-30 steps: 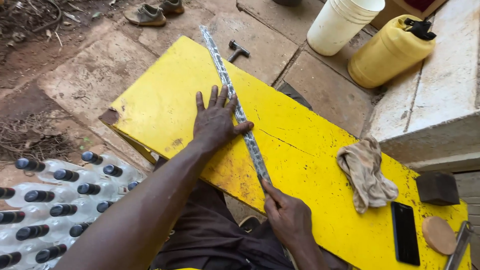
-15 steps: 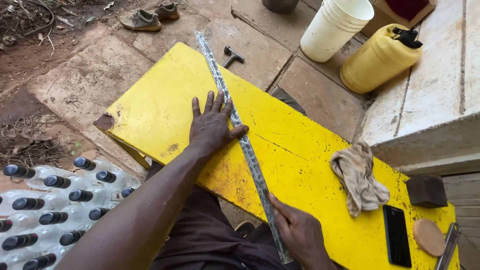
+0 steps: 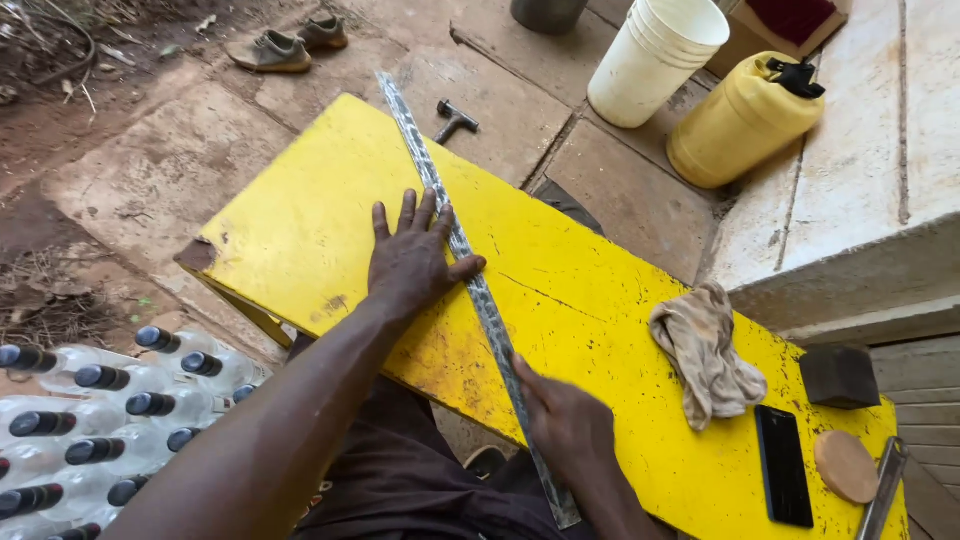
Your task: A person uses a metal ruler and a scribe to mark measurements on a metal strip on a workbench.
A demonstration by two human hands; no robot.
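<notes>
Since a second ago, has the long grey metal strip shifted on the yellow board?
Cannot tell: the strip crosses the board at the same slant, left hand pressing it; apparent shifts match camera motion.

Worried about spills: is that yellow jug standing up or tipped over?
Tipped: the yellow jug lies on its side by the white bucket, black cap pointing sideways.
</notes>
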